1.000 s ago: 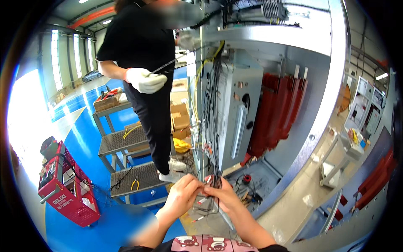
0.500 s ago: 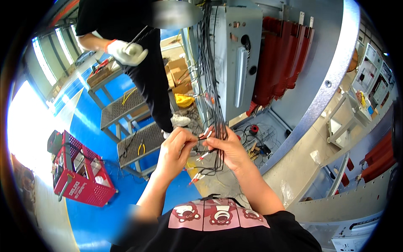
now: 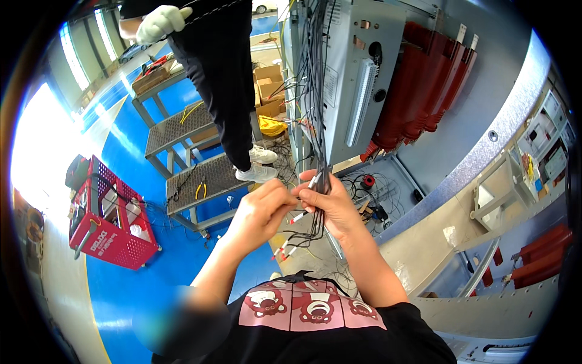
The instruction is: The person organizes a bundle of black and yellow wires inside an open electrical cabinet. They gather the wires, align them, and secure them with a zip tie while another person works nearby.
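A thick bundle of black wires (image 3: 315, 109) hangs down in front of me. My right hand (image 3: 333, 206) is closed round its lower part, thumb toward my left hand. With its fingertips pinched together, my left hand (image 3: 264, 209) meets the right thumb at a black wire, mostly hidden by the fingers. A white sleeve (image 3: 313, 182) shows on a wire at the right hand's fingers. Below the hands dangle loose wire ends (image 3: 282, 250) with white sleeves and red tips.
A grey metal cabinet (image 3: 357, 79) with dark red insulators (image 3: 409, 91) stands right of the bundle. At left are a step platform (image 3: 182, 130) with pliers (image 3: 201, 189) on it and a red cart (image 3: 115, 224). A co-worker's gloved hand (image 3: 160, 24) holds a dark cord.
My hands have drawn closer together, and the left fingers now meet the right thumb. The view has shifted slightly. The co-worker's gloved hand has moved up and left.
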Action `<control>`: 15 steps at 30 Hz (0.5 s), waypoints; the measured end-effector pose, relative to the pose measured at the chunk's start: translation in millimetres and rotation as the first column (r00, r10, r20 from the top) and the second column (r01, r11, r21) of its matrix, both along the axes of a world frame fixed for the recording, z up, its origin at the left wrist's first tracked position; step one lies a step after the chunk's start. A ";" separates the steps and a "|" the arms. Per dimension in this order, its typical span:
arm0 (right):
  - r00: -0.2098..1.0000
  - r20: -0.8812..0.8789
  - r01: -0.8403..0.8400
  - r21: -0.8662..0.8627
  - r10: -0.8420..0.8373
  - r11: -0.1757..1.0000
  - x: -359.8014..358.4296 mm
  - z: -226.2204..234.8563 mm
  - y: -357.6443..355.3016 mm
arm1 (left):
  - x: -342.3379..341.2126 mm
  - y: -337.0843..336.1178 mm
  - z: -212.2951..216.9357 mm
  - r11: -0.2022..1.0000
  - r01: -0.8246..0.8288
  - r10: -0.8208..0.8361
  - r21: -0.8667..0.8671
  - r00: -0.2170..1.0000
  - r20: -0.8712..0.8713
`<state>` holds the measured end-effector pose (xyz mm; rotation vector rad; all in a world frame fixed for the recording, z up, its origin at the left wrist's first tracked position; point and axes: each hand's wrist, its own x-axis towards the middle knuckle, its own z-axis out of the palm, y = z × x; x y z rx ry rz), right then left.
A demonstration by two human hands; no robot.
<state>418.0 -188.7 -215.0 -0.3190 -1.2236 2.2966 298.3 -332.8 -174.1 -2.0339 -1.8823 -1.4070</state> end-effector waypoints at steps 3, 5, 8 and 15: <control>0.997 0.017 0.070 0.023 -0.071 0.997 4.3 -4.7 8.9 | 4.8 0.6 -0.2 0.999 0.025 -0.027 -0.046 0.998 -0.058; 0.996 0.004 0.086 0.013 -0.086 0.996 4.1 0.1 13.4 | 3.7 2.8 -0.4 0.999 0.003 -0.004 -0.033 0.999 -0.045; 0.992 -0.008 0.123 0.007 -0.123 0.992 8.2 -5.8 22.1 | 0.2 2.0 -3.4 0.998 -0.062 0.062 0.007 0.998 -0.009; 0.999 -0.031 -0.009 -0.067 0.007 0.998 30.3 -14.5 28.6 | -27.9 7.3 -18.3 0.945 -0.320 0.314 -0.066 0.945 -0.094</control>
